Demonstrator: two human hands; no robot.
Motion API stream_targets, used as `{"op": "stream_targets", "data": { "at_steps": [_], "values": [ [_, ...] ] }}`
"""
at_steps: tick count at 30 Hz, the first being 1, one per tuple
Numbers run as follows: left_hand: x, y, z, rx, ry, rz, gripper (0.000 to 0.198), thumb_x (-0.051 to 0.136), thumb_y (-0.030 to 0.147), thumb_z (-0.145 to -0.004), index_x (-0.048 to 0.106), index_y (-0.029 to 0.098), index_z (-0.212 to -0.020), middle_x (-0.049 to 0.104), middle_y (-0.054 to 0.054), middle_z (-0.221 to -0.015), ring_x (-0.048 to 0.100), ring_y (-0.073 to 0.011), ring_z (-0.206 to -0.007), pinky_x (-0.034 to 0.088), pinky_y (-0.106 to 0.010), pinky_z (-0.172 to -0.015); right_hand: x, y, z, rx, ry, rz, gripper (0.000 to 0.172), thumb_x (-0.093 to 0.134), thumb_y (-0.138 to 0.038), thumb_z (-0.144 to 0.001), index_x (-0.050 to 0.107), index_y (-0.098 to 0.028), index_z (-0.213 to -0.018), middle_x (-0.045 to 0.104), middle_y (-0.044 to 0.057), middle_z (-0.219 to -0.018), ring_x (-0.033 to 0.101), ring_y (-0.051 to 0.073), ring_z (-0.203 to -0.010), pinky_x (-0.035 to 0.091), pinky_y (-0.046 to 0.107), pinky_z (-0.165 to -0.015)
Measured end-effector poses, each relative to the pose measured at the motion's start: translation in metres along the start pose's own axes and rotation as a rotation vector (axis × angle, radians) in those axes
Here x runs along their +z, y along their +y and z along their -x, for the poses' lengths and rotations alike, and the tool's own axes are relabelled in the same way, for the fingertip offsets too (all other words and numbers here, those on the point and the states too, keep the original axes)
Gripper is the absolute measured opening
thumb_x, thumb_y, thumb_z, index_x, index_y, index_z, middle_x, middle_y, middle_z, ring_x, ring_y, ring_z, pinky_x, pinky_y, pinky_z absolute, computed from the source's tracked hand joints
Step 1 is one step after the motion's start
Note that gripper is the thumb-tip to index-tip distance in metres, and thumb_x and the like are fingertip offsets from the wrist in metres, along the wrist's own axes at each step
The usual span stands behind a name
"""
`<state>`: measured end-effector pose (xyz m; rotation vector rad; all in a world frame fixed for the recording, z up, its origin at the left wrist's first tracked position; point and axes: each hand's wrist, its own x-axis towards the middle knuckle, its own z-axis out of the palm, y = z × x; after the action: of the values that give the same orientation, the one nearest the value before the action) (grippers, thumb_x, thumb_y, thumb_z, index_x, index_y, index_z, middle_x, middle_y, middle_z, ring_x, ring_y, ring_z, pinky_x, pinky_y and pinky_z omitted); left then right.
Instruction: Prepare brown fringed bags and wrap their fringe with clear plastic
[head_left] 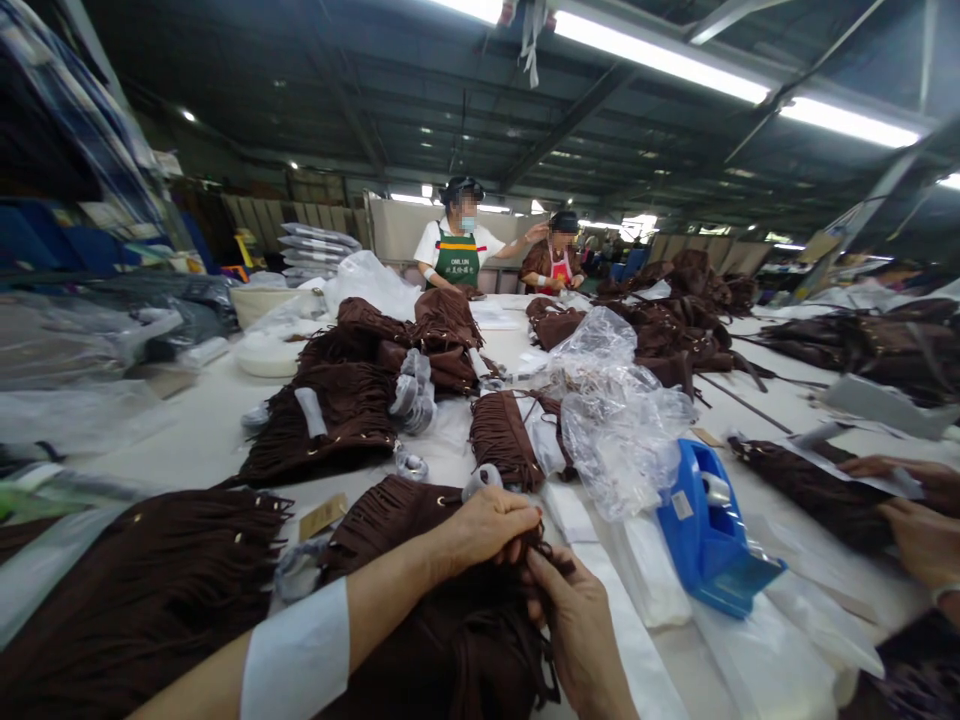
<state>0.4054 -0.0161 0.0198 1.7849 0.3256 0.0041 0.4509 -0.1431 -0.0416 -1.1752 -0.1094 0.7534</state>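
Observation:
A dark brown fringed bag (442,650) lies close in front of me, with fringe along its upper left edge. At its right side, my left hand (484,525) is closed, thumb and fingers pinching dark brown material of the bag. Just below and to the right, my right hand (574,620) is also closed in a pinch on the same brown part. The hands almost meet. Fingers hide whether that part is a cord or the bag's edge. A cardboard tag (322,516) sticks out beyond the bag's left side.
A blue tape dispenser (705,530) stands to the right, beside crumpled clear plastic (619,410) and white sheets (649,575). More fringed bags (330,420) cover the table's middle and left. Another person's hands (919,520) work at the right edge; two people stand across the table.

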Motion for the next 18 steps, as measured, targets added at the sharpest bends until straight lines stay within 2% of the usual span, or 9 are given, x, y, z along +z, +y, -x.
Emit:
{"op": "stream_targets", "data": {
  "at_steps": [3, 7, 14, 18],
  "values": [
    [-0.0003, -0.0039, -0.0040, 0.020, 0.135, -0.018, 0.034, 0.045, 0.038, -0.078, 0.046, 0.017, -0.051, 0.042, 0.005, -0.039, 0.034, -0.0065, -0.037, 0.024, -0.020, -0.041, 0.0034, 0.0033, -0.0015, 0.043, 0.134, -0.063, 0.045, 0.084, -0.042, -0.044, 0.057, -0.016, -0.069, 0.057, -0.005, -0.048, 0.042, 0.004, -0.033, 0.023, 0.013, -0.033],
    [-0.0013, -0.0056, -0.0078, 0.018, 0.248, 0.026, 0.034, 0.040, 0.042, -0.081, 0.048, 0.018, -0.058, 0.041, 0.005, -0.039, 0.032, -0.0074, -0.034, 0.022, -0.021, -0.039, 0.0059, 0.0058, -0.0006, 0.080, 0.199, -0.147, 0.050, 0.085, -0.041, -0.036, 0.053, -0.017, -0.065, 0.056, -0.006, -0.046, 0.040, 0.002, -0.031, 0.024, 0.012, -0.031],
    [-0.0021, -0.0030, -0.0024, 0.051, 0.177, 0.097, 0.044, 0.041, 0.060, -0.075, 0.044, 0.019, -0.059, 0.048, 0.002, -0.047, 0.039, -0.0080, -0.039, 0.028, -0.021, -0.040, 0.0027, 0.0062, 0.0005, 0.094, 0.140, -0.175, 0.050, 0.086, -0.040, -0.037, 0.053, -0.017, -0.066, 0.056, -0.006, -0.048, 0.041, 0.003, -0.033, 0.026, 0.014, -0.032],
    [-0.0010, -0.0016, 0.0012, 0.074, 0.102, 0.092, 0.052, 0.043, 0.067, -0.073, 0.049, 0.017, -0.057, 0.049, 0.001, -0.048, 0.040, -0.0081, -0.041, 0.028, -0.021, -0.043, 0.0029, 0.0040, 0.0010, 0.032, 0.090, -0.139, 0.040, 0.083, -0.042, -0.050, 0.059, -0.018, -0.072, 0.060, -0.004, -0.054, 0.046, 0.006, -0.038, 0.029, 0.016, -0.034]
  ]
}}
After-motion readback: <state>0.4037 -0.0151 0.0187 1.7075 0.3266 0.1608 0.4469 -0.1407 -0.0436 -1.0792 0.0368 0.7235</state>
